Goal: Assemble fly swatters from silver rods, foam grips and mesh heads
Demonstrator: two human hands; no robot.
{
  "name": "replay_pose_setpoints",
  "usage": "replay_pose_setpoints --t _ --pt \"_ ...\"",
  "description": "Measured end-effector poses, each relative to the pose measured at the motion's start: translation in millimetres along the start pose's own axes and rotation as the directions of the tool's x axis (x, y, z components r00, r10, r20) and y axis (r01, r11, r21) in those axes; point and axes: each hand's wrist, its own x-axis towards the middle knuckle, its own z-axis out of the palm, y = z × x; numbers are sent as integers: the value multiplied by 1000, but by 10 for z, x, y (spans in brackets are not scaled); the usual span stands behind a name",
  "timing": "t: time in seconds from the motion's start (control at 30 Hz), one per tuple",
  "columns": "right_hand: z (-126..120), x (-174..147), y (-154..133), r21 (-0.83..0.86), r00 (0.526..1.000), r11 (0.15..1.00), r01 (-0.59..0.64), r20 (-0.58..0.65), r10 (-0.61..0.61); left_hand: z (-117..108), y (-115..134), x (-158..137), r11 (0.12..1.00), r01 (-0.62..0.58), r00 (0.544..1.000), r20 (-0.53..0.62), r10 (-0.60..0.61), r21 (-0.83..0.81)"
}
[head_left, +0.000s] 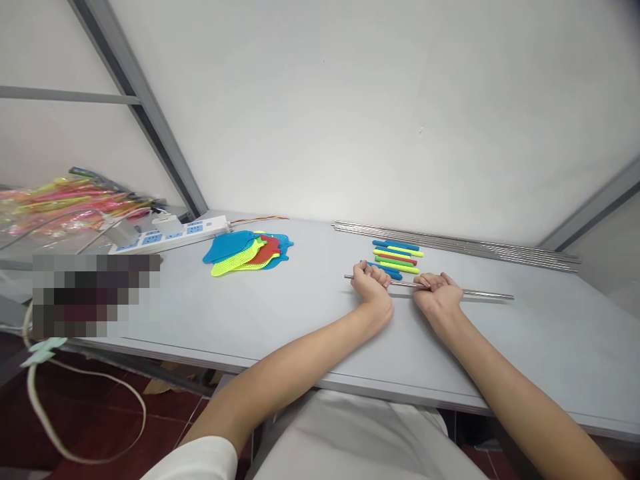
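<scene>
A thin metal rod [487, 295] runs nearly level across the front of the table, held in both hands. My left hand [373, 283] is closed around it near its left end. Farther right along the rod, my right hand [437, 291] has its fingers curled round it too. Just beyond my hands lie several coloured plastic handles [395, 261] in blue, yellow, green and red. Behind these, a bundle of long metal rods [460, 247] stretches along the wall. To the left is a pile of fly swatter heads [235, 247] in blue, yellow and red.
A white power strip [200, 230] with plugs and cables lies at the back left. Bags of colourful plastic pieces [65, 203] sit beyond it. A blurred-out patch [90, 293] covers the table's left end. The grey table [300, 300] meets a white wall.
</scene>
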Motion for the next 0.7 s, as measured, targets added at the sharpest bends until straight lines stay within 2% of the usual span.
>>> replay_pose_setpoints --t 0.33,0.7 --pt "2 -36 29 -14 1000 1000 -12 12 12 -9 -1 -28 1000 23 1000 10 -23 9" --pt "57 21 -67 -6 998 998 -59 30 59 79 59 25 988 155 988 -4 -155 1"
